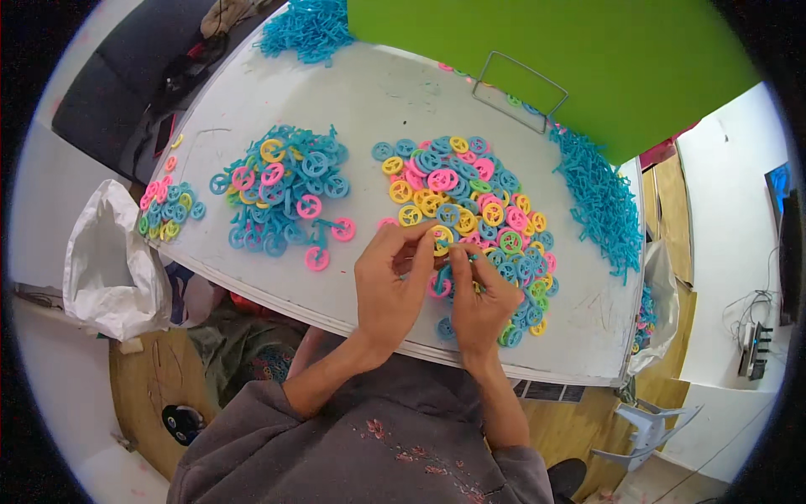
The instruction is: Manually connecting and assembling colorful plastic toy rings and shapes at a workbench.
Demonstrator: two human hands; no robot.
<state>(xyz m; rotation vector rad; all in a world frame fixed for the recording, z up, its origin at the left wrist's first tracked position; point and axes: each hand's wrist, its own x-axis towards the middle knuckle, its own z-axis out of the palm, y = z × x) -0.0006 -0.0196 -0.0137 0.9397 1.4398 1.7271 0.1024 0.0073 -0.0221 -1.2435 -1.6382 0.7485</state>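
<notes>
My left hand (388,290) pinches a small yellow spoked plastic wheel (442,240) between thumb and fingertips. Close beside it, my right hand (484,304) has its fingers pinched on a small blue plastic stem piece (444,275), partly hidden by the fingers. The two hands almost meet over the near edge of a pile of loose wheels (453,179) in blue, pink, yellow and green. To the left lies a heap of joined pieces (281,181), blue stems with coloured wheels on them.
Blue stem pieces lie heaped at the table's (369,101) right side (598,202) and far left corner (304,32). A green panel (537,50) with a wire handle (520,92) stands at the back. Wheels cluster at the left edge (170,206). White sacks (115,260) flank the table.
</notes>
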